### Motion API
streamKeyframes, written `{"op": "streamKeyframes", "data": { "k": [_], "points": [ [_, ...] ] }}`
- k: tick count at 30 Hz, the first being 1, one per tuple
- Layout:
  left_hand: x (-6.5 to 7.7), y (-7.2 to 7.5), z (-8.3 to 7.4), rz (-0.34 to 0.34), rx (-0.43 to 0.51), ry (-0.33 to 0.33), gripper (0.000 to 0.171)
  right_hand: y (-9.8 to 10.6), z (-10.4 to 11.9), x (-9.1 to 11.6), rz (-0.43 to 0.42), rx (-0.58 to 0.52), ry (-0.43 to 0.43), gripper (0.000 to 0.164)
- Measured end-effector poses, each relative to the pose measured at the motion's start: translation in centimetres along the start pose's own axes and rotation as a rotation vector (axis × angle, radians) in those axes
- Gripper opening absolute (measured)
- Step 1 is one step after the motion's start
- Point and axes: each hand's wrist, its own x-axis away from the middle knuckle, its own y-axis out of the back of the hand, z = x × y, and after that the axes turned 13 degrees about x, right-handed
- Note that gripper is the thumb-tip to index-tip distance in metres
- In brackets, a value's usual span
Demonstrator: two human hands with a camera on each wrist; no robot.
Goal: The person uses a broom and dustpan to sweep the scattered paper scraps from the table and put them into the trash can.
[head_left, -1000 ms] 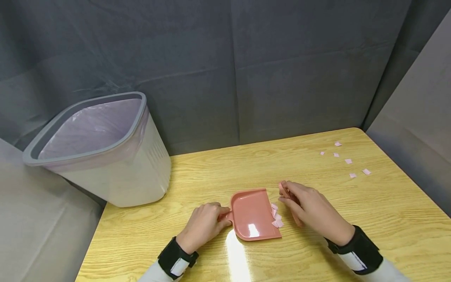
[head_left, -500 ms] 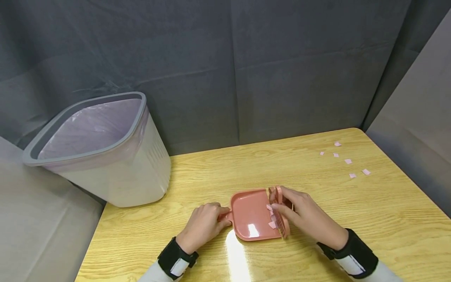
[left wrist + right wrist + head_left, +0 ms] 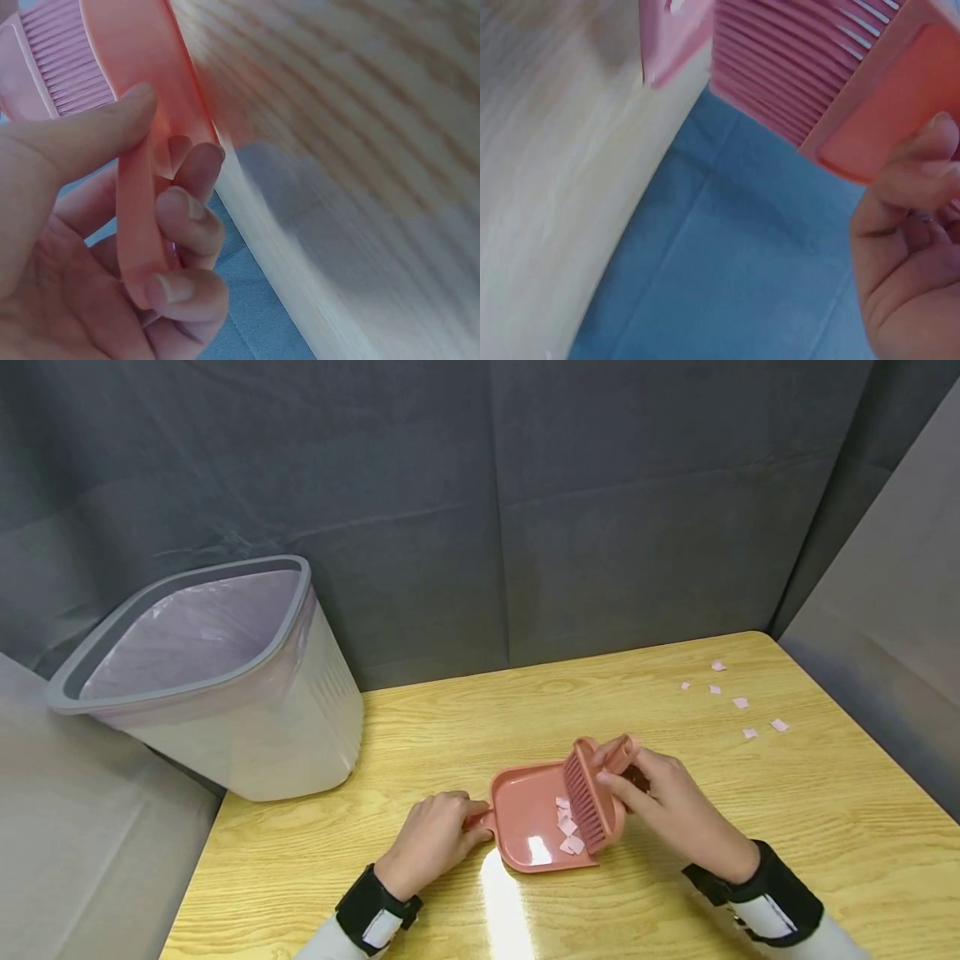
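Note:
A pink dustpan (image 3: 525, 814) lies flat on the table, its lip facing right. My left hand (image 3: 435, 842) grips its handle (image 3: 141, 225), with thumb on top and fingers curled beneath in the left wrist view. In my right hand (image 3: 671, 806) is a small pink hand brush (image 3: 607, 797), held by its handle and tilted, with bristles (image 3: 780, 60) toward the pan. Several pale pink paper scraps (image 3: 567, 825) lie inside the pan near its lip, just left of the bristles.
A white bin (image 3: 300, 718) with a grey rim and a purple liner stands at the table's left. More pink scraps (image 3: 741, 702) are scattered at the far right of the wooden table (image 3: 450, 718). A grey cloth (image 3: 420, 527) hangs behind.
My right hand brought the brush left to the pan's lip, then tipped it up and back slightly. The scraps moved from the lip into the pan. My left hand stayed still.

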Motion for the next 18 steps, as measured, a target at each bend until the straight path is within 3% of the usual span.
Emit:
{"op": "streamKeyframes", "data": {
  "k": [5, 9, 13, 18],
  "points": [
    [0.0, 0.0, 0.0, -0.001, -0.013, -0.006, 0.023, 0.5, -0.4, -0.1, -0.053, 0.229, -0.014, 0.008],
    [0.1, 0.0, 0.1, 0.000, -0.009, -0.007, 0.023, 0.1, -0.7, -0.2, -0.020, 0.399, -0.041, 0.012],
    [0.1, 0.0, 0.0, 0.001, -0.004, -0.008, 0.023, -0.7, -0.7, -0.2, 0.036, 0.417, -0.057, 0.014],
    [0.0, 0.0, 0.1, -0.002, -0.006, -0.005, 0.022, -1.4, -0.6, -0.1, 0.063, 0.325, -0.044, 0.012]
  ]
}}
